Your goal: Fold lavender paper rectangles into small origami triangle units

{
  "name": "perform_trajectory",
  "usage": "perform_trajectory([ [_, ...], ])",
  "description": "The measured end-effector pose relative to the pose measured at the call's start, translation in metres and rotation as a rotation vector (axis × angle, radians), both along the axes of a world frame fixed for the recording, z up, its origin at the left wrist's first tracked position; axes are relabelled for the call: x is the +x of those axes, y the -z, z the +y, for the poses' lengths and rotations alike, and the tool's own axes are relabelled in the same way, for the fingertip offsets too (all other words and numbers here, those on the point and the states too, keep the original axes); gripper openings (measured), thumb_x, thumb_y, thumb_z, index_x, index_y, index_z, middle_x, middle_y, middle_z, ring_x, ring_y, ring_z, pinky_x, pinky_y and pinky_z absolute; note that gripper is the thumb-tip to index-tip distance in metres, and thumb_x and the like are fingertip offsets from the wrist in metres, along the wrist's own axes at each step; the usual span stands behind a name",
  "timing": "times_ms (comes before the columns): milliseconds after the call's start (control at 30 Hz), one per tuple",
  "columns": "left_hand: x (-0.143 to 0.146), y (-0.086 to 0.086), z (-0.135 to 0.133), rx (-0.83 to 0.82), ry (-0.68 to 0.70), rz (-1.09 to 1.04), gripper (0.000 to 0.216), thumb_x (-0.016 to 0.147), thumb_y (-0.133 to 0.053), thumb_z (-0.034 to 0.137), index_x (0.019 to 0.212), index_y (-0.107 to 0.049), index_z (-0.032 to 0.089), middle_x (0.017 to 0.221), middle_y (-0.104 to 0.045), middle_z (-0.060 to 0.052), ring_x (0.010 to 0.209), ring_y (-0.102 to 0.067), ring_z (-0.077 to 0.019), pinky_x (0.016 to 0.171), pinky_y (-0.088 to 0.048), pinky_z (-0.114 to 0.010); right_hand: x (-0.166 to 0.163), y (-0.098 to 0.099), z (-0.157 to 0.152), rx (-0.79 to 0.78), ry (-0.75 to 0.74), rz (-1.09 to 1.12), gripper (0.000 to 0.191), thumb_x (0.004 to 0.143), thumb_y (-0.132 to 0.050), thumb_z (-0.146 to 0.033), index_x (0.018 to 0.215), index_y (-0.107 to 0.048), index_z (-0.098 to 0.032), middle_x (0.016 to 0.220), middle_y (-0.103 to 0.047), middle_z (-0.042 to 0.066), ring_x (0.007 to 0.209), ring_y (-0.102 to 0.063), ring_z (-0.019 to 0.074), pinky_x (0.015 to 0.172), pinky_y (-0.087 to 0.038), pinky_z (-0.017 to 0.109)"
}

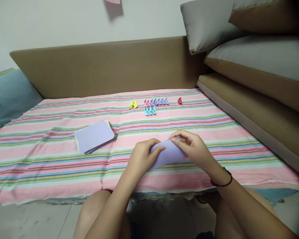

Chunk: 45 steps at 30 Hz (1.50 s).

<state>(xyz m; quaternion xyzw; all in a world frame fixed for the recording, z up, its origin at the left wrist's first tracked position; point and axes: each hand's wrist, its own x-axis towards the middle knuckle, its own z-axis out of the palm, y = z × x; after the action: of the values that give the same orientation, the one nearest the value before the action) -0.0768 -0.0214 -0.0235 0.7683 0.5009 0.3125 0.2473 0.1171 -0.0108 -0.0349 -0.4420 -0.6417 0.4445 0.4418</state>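
Note:
Between my two hands is a sheet of purple paper [168, 153], bent or folded over and raised above the striped cloth. My left hand [146, 153] pinches its left side, thumb on the near face. At the upper right edge, my right hand [189, 144] grips the paper between thumb and fingers. A stack of paper [96, 136] with a purple sheet on top lies to the left. Beyond my hands stand small folded paper pieces: yellow ones [133, 105], pink ones [147, 103], a row of purple ones [159, 101], light blue ones [150, 111] and a red one [179, 100].
The striped cloth [52, 132] covers the seat in front of my knees. A brown backrest [102, 66] runs along the wall. Grey and brown cushions [259, 59] pile up at the right, and a blue pillow [10, 96] sits at the far left.

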Motion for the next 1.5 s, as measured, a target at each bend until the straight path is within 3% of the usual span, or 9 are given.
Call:
perform_trajectory([
  [233, -0.003, 0.003, 0.005, -0.092, 0.014, -0.075, 0.019, 0.085, -0.055, 0.028, 0.081, -0.070, 0.018, 0.077, -0.073, -0.001, 0.071, -0.064, -0.0155, 0.066, -0.044, -0.023, 0.008, -0.003, 0.003, 0.249, 0.079, -0.268, 0.010, 0.085, -0.056, -0.022, 0.085, -0.066, -0.020, 0.087, -0.068, 0.002, 0.080, -0.060, 0.0172, 0.071, -0.043, 0.029],
  [333, -0.002, 0.004, 0.004, -0.051, 0.017, -0.009, 0.019, 0.085, -0.054, 0.027, 0.084, -0.072, 0.019, 0.082, -0.074, -0.001, 0.075, -0.066, -0.0166, 0.068, -0.044, -0.024, 0.004, -0.006, 0.000, 0.434, 0.032, -0.436, 0.009, 0.084, -0.059, -0.019, 0.085, -0.068, -0.021, 0.087, -0.069, 0.002, 0.086, -0.060, 0.0183, 0.079, -0.041, 0.031],
  [433, 0.002, 0.005, 0.001, -0.035, 0.035, 0.053, 0.022, 0.086, -0.052, 0.027, 0.089, -0.073, 0.021, 0.087, -0.075, -0.002, 0.080, -0.066, -0.0185, 0.069, -0.045, -0.025, -0.002, -0.006, -0.004, 0.512, -0.018, -0.551, 0.007, 0.084, -0.061, -0.021, 0.084, -0.068, -0.022, 0.084, -0.069, 0.000, 0.084, -0.059, 0.0181, 0.083, -0.036, 0.034],
  [800, -0.003, 0.000, 0.002, -0.018, 0.056, 0.069, 0.020, 0.085, -0.053, 0.024, 0.082, -0.072, 0.020, 0.084, -0.075, -0.001, 0.077, -0.066, -0.0182, 0.071, -0.045, -0.025, 0.005, -0.011, 0.000, 0.370, -0.040, -0.556, 0.011, 0.080, -0.055, -0.015, 0.072, -0.061, -0.019, 0.075, -0.065, 0.001, 0.077, -0.058, 0.0165, 0.075, -0.039, 0.030],
  [967, -0.014, -0.006, 0.005, -0.068, 0.033, -0.008, 0.020, 0.083, -0.054, 0.026, 0.077, -0.071, 0.020, 0.082, -0.074, -0.001, 0.073, -0.065, -0.0168, 0.070, -0.045, -0.025, 0.029, -0.015, 0.009, 0.294, 0.053, -0.515, 0.012, 0.080, -0.055, -0.021, 0.070, -0.063, -0.020, 0.078, -0.067, 0.002, 0.078, -0.061, 0.0189, 0.073, -0.043, 0.030],
  [1067, -0.013, -0.007, 0.005, -0.120, 0.028, -0.050, 0.022, 0.083, -0.053, 0.028, 0.075, -0.070, 0.018, 0.080, -0.073, -0.002, 0.072, -0.064, -0.0172, 0.067, -0.046, -0.025, 0.033, -0.014, 0.010, 0.212, 0.094, -0.387, 0.014, 0.081, -0.056, -0.029, 0.080, -0.066, -0.020, 0.087, -0.069, 0.005, 0.084, -0.062, 0.0212, 0.077, -0.045, 0.033],
  [1167, -0.010, -0.005, 0.006, -0.179, 0.077, -0.118, 0.023, 0.084, -0.051, 0.029, 0.075, -0.068, 0.017, 0.080, -0.072, -0.003, 0.072, -0.063, -0.0171, 0.064, -0.045, -0.025, 0.025, -0.012, 0.007, 0.018, -0.011, -0.241, 0.029, 0.077, -0.063, -0.040, 0.095, -0.067, -0.018, 0.079, -0.067, 0.004, 0.068, -0.060, 0.0172, 0.060, -0.047, 0.028],
  [1267, -0.006, 0.000, 0.006, -0.195, 0.101, -0.128, 0.022, 0.083, -0.050, 0.028, 0.078, -0.067, 0.016, 0.078, -0.071, -0.003, 0.070, -0.062, -0.0164, 0.064, -0.045, -0.025, 0.011, -0.006, 0.003, -0.118, -0.077, -0.218, 0.024, 0.073, -0.066, -0.039, 0.084, -0.068, -0.017, 0.056, -0.056, -0.002, 0.045, -0.046, 0.0104, 0.041, -0.035, 0.023],
  [1500, -0.006, 0.008, 0.007, -0.172, 0.095, -0.065, 0.022, 0.081, -0.050, 0.027, 0.076, -0.068, 0.015, 0.072, -0.069, -0.003, 0.066, -0.060, -0.0154, 0.063, -0.045, -0.025, 0.000, 0.001, 0.001, -0.028, -0.080, -0.228, 0.017, 0.075, -0.065, -0.033, 0.075, -0.070, -0.017, 0.068, -0.065, 0.001, 0.060, -0.056, 0.0143, 0.049, -0.039, 0.023],
])
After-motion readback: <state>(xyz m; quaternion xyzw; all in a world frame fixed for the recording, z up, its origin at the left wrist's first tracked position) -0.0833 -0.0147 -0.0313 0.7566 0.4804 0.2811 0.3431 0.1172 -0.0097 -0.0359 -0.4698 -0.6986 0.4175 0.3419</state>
